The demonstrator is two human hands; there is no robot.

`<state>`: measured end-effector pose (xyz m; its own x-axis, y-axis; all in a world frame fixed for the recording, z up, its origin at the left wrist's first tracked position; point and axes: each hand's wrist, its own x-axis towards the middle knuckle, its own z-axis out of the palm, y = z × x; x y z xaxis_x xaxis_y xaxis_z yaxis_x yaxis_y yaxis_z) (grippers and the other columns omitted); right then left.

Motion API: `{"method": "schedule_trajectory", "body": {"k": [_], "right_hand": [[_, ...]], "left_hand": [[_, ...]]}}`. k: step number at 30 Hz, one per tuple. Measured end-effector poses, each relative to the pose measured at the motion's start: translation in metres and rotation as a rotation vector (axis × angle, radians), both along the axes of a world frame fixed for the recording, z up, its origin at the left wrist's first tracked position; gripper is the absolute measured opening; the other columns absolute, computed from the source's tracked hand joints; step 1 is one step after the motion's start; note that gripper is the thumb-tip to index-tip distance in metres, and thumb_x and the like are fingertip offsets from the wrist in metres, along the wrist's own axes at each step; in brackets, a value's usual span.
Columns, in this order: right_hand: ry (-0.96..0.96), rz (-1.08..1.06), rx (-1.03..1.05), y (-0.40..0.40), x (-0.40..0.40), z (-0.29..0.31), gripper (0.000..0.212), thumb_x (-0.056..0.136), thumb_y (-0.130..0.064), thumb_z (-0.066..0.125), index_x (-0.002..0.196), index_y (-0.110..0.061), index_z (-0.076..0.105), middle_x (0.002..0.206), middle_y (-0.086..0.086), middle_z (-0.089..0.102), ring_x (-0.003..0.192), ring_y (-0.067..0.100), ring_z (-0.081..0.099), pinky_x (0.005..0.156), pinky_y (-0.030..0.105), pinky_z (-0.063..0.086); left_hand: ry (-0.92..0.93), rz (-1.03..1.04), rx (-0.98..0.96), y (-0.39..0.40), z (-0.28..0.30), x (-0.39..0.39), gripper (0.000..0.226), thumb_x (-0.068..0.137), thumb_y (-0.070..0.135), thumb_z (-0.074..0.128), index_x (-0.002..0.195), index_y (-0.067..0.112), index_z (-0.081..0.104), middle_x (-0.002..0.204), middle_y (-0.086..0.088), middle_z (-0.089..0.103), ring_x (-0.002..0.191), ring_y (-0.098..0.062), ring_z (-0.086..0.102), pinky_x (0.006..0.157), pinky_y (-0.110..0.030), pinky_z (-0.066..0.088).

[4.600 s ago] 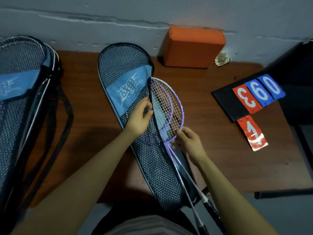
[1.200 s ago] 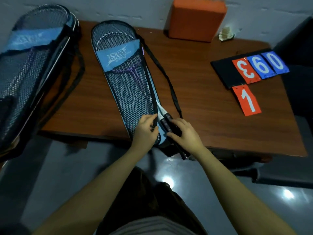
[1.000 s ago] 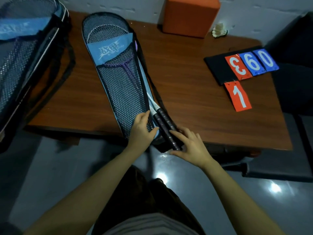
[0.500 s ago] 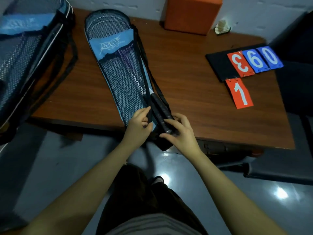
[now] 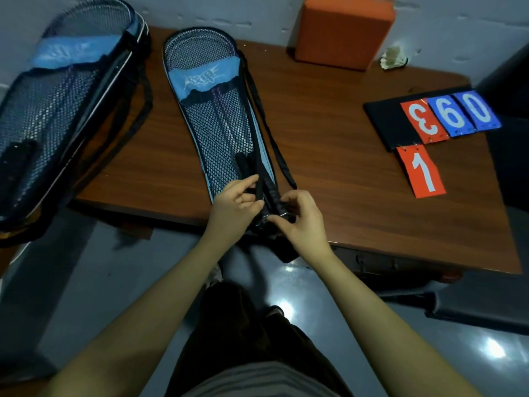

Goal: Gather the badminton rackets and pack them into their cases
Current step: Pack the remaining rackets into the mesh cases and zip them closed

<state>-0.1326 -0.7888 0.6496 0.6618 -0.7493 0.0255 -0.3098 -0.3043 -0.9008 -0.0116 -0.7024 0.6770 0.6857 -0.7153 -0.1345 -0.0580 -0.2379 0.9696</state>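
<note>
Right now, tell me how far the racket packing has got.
Done: rackets sit inside the middle mesh case, handles near its open lower end; the left case also looks filled. In hand: the left hand holds the case edge, while the right hand pinches at the handle ends. Left: closing this case.

Both hands meet at the near end of the racket case [image 5: 217, 121] — a second case [image 5: 57, 110] lies left of the fingers, a scoreboard [image 5: 429, 118] right, a block [image 5: 343, 27] beyond.
</note>
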Motion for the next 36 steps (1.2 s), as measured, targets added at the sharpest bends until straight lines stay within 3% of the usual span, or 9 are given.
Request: {"method": "schedule_trajectory", "body": {"k": [6, 9, 13, 17, 22, 26, 28, 32, 36], "right_hand": [[-0.074, -0.014, 0.328, 0.008, 0.010, -0.001, 0.033, 0.076, 0.000, 0.072, 0.104, -0.009, 0.056, 0.098, 0.003, 0.061, 0.083, 0.015, 0.059, 0.078, 0.025, 0.051], [-0.064, 0.126, 0.447, 0.004, 0.004, -0.007, 0.038, 0.080, 0.011, 0.064, 0.113, -0.001, 0.053, 0.102, 0.004, 0.060, 0.086, 0.003, 0.061, 0.080, 0.019, 0.050], [0.077, 0.151, 0.367, 0.005, 0.004, -0.022, 0.034, 0.085, 0.005, 0.061, 0.116, -0.007, 0.055, 0.113, 0.010, 0.062, 0.108, 0.016, 0.060, 0.093, 0.024, 0.049], [0.191, 0.098, 0.158, 0.001, 0.014, -0.027, 0.026, 0.089, -0.006, 0.059, 0.115, -0.007, 0.060, 0.114, 0.010, 0.063, 0.105, 0.019, 0.059, 0.091, 0.024, 0.046], [0.290, 0.037, 0.034, -0.006, 0.028, -0.033, 0.023, 0.090, -0.015, 0.058, 0.111, -0.009, 0.065, 0.109, 0.007, 0.067, 0.103, 0.022, 0.060, 0.088, 0.032, 0.046], [0.330, 0.117, 0.100, -0.007, 0.025, -0.029, 0.025, 0.086, -0.015, 0.064, 0.111, -0.014, 0.065, 0.105, 0.001, 0.068, 0.102, 0.015, 0.061, 0.095, 0.033, 0.046], [0.310, 0.204, 0.187, -0.006, 0.014, -0.023, 0.030, 0.085, -0.010, 0.065, 0.114, -0.013, 0.064, 0.107, -0.004, 0.065, 0.105, 0.009, 0.056, 0.098, 0.022, 0.039], [0.447, 0.296, 0.072, -0.005, 0.002, -0.026, 0.050, 0.079, -0.018, 0.073, 0.125, -0.026, 0.056, 0.103, -0.022, 0.050, 0.104, 0.004, 0.034, 0.092, 0.023, 0.019], [0.403, 0.232, -0.019, 0.000, 0.010, -0.038, 0.043, 0.074, -0.029, 0.077, 0.114, -0.032, 0.062, 0.115, -0.009, 0.061, 0.114, 0.014, 0.044, 0.078, 0.024, 0.015]], "left_hand": [[0.034, 0.063, -0.053, -0.003, 0.008, 0.005, 0.042, 0.082, -0.013, 0.053, 0.119, 0.007, 0.058, 0.110, -0.015, 0.060, 0.072, -0.002, 0.065, 0.071, -0.015, 0.053], [0.006, 0.047, -0.067, -0.004, 0.003, 0.010, 0.038, 0.083, -0.012, 0.054, 0.117, 0.004, 0.059, 0.114, -0.013, 0.059, 0.079, -0.009, 0.067, 0.073, -0.018, 0.054], [-0.289, -0.015, 0.122, 0.002, -0.024, 0.013, 0.034, 0.083, -0.001, 0.060, 0.116, 0.005, 0.061, 0.114, -0.012, 0.055, 0.093, -0.020, 0.060, 0.078, -0.010, 0.045], [-0.479, -0.133, 0.442, 0.016, -0.053, 0.013, 0.044, 0.084, 0.026, 0.065, 0.122, 0.008, 0.056, 0.117, -0.013, 0.051, 0.111, -0.028, 0.047, 0.096, -0.031, 0.037], [-0.685, -0.260, 0.598, 0.017, -0.061, 0.004, 0.065, 0.076, 0.048, 0.068, 0.127, 0.012, 0.050, 0.115, -0.009, 0.050, 0.109, -0.029, 0.042, 0.094, -0.037, 0.038], [-0.522, -0.232, 0.545, 0.011, -0.059, 0.000, 0.044, 0.085, 0.027, 0.062, 0.125, 0.012, 0.051, 0.110, -0.007, 0.055, 0.108, -0.026, 0.046, 0.092, -0.037, 0.040], [-0.425, -0.190, 0.491, 0.011, -0.055, 0.002, 0.037, 0.085, 0.018, 0.060, 0.122, 0.012, 0.054, 0.101, -0.004, 0.060, 0.098, -0.022, 0.055, 0.085, -0.037, 0.046], [-0.216, -0.103, 0.331, 0.016, -0.046, 0.009, 0.026, 0.083, 0.001, 0.058, 0.107, 0.011, 0.063, 0.070, 0.006, 0.055, 0.060, 0.005, 0.057, 0.058, -0.004, 0.042], [-0.164, -0.040, 0.254, 0.021, -0.045, 0.007, 0.032, 0.081, 0.001, 0.062, 0.112, 0.010, 0.063, 0.075, 0.006, 0.057, 0.070, -0.007, 0.057, 0.076, -0.022, 0.049]]}}
